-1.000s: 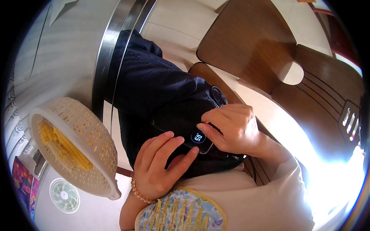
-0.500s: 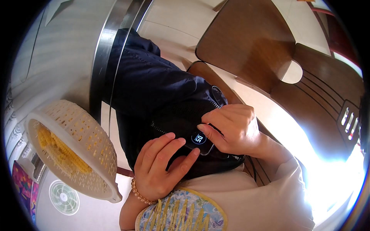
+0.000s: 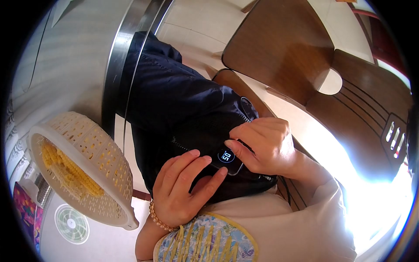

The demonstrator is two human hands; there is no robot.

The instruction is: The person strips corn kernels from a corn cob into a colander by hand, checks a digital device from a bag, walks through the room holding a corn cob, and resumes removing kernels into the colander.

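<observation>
A small black device (image 3: 235,167) with a rounded corner and a lit round display (image 3: 226,156) showing digits that look like "50" lies on dark fabric over my lap. My right hand (image 3: 267,146) is closed at the device's upper right edge, its thumb beside the display and its other fingers curled. My left hand (image 3: 181,187), wearing a beaded bracelet (image 3: 158,218), rests at the lower left of the display. Its fingers are spread apart and hold nothing; a fingertip is by the device's lower edge.
On my left a cream perforated basket (image 3: 111,174) holds yellow corn cobs (image 3: 72,170) beside a metal-edged table (image 3: 83,52). Brown wooden chairs (image 3: 279,39) stand ahead and to the right. A round vent or fan (image 3: 72,223) shows at lower left.
Both hands keep almost the same pose around the device. The view has shifted very slightly; the display still shows its digits.
</observation>
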